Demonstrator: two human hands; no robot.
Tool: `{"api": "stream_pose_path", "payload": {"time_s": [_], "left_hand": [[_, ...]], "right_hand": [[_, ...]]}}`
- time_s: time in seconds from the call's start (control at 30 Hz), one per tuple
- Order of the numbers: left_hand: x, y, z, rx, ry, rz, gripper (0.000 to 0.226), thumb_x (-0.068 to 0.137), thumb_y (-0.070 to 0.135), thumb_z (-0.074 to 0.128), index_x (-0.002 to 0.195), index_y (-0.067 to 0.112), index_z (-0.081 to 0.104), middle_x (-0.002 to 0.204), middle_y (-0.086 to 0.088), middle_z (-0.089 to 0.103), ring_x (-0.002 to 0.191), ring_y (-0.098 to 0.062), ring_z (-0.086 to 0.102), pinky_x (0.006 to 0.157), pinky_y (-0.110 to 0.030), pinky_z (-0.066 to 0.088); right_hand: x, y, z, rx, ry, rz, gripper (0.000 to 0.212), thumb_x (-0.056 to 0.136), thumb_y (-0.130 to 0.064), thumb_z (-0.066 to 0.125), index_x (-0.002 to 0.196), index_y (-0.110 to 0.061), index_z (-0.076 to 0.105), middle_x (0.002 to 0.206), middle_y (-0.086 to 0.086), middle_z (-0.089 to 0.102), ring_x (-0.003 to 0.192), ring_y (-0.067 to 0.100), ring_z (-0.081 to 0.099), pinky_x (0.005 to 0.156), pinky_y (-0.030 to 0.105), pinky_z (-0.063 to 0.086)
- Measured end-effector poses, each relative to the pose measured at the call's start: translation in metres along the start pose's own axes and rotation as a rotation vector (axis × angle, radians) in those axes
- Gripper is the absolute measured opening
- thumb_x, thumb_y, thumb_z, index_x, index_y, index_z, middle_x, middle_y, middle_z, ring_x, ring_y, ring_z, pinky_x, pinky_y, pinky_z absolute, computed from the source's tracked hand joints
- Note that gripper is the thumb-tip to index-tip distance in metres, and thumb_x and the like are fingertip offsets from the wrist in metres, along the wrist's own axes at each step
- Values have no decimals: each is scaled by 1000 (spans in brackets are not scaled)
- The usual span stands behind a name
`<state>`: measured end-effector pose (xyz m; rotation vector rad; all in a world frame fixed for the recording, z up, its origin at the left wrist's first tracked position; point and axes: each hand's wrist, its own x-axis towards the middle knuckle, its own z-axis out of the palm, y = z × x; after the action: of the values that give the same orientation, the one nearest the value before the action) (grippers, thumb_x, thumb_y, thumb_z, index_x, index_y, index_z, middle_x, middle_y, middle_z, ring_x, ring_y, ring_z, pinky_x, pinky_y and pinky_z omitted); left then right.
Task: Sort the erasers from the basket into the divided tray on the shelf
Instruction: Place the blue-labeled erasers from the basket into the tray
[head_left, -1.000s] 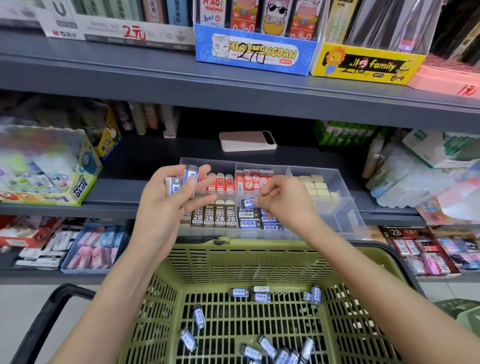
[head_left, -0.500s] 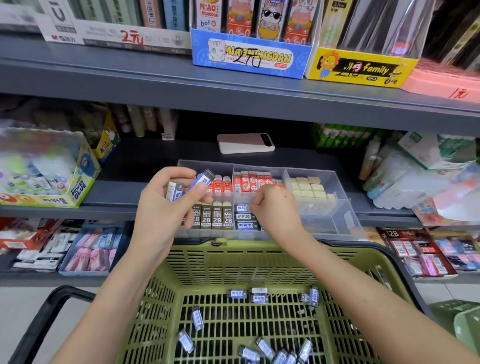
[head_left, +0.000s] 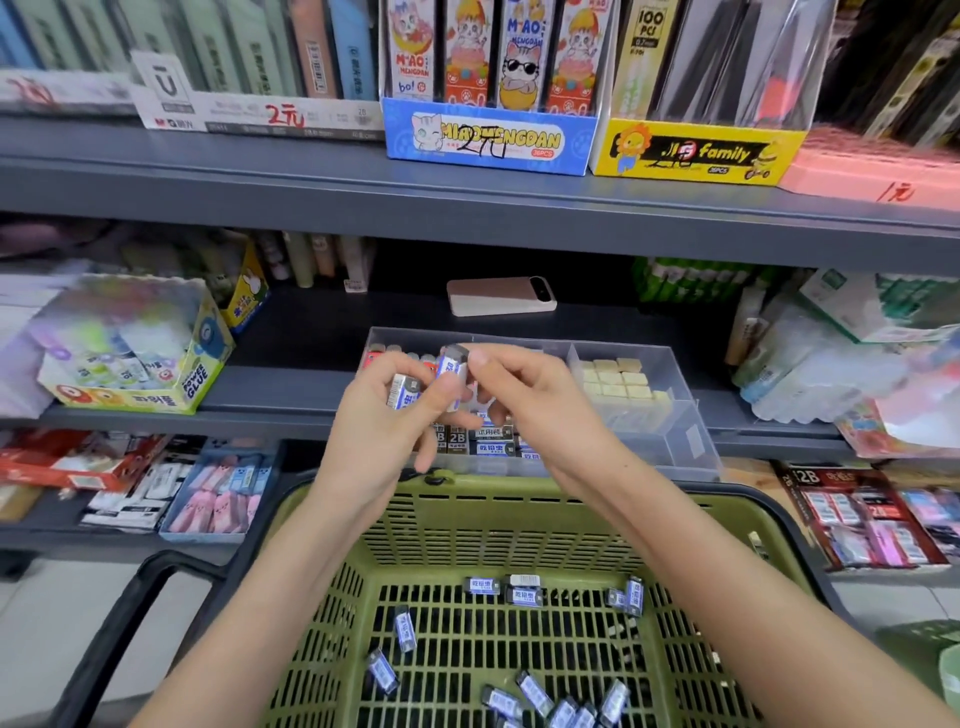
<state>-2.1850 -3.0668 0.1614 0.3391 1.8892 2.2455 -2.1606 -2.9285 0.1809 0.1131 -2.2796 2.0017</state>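
Over the tray, left hand, grip round erasers; right hand, pinch grip on top eraser.

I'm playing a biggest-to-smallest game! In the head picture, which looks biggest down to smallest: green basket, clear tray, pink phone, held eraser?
1. green basket, nearest the camera, so it looks extra big
2. clear tray
3. pink phone
4. held eraser, smallest even though it is nearer than the phone
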Motion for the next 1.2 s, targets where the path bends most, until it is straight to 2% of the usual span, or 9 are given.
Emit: {"api": "stream_pose_path", "payload": {"time_s": [0.2,0.27,0.4,0.47,0.63,0.77,0.9,1.03,1.2], "left_hand": [[-2,4,19,134,-116,-52,44,76,50,57,87,8,54,68,-5,72,36,-13,53,30,-14,25],[-2,3,19,190,-62,-28,42,83,52,49,83,11,55,58,1,64,37,-9,48,33,-14,27],[1,1,6,282,60,-60,40,101,42,32,79,19,57,50,9,43,45,-4,38,50,-19,35],[3,3,1,193,61,-114,36,102,28,32,86,19,63,57,8,47,53,-6,43,51,-25,33],[2,8,-9,52,-29,-144,26,98,6,41,108,13,64,83,-1,62,72,-12,60,57,-23,47],[2,4,-15,178,-86,-104,27,85,18,63,112,15,64,85,4,68,76,-13,66,64,-25,55],[2,2,-18,237,-68,-67,35,66,33,72,99,22,67,78,5,70,73,-13,68,61,-21,54],[4,-2,-20,260,-56,-40,31,64,37,74,92,26,66,69,7,67,70,-7,66,64,-16,50],[6,-5,-20,229,-53,-47,32,64,34,77,88,19,61,69,2,64,68,-11,64,66,-15,49]], "right_hand": [[1,2,-23,110,5,77,21,96,-22,48,78,-18,57,69,-6,60,64,7,56,65,24,49],[4,3,-42,96,21,122,10,94,-20,54,84,-18,54,65,-6,64,55,10,59,48,22,48],[8,14,-75,-475,-75,209,13,78,-8,72,80,-20,69,60,-12,64,44,2,47,47,15,37],[11,17,-76,-689,-193,306,24,79,3,62,82,-19,71,47,-14,60,46,6,54,53,17,44],[21,16,-66,-905,-321,404,15,72,6,57,79,-4,66,58,2,64,51,8,56,55,21,47],[21,15,-61,-1032,-316,303,13,72,-12,76,79,-19,69,56,-18,49,57,-2,46,52,19,35],[21,14,-65,-971,-301,319,18,69,-17,78,85,-23,71,63,-20,50,73,10,54,68,25,42],[14,17,-67,-968,-249,278,25,65,-19,79,58,-32,60,58,-21,56,79,12,62,85,30,45],[7,22,-66,-1026,-222,195,25,70,-8,66,56,-29,67,53,-24,57,96,4,62,110,38,28]]}}
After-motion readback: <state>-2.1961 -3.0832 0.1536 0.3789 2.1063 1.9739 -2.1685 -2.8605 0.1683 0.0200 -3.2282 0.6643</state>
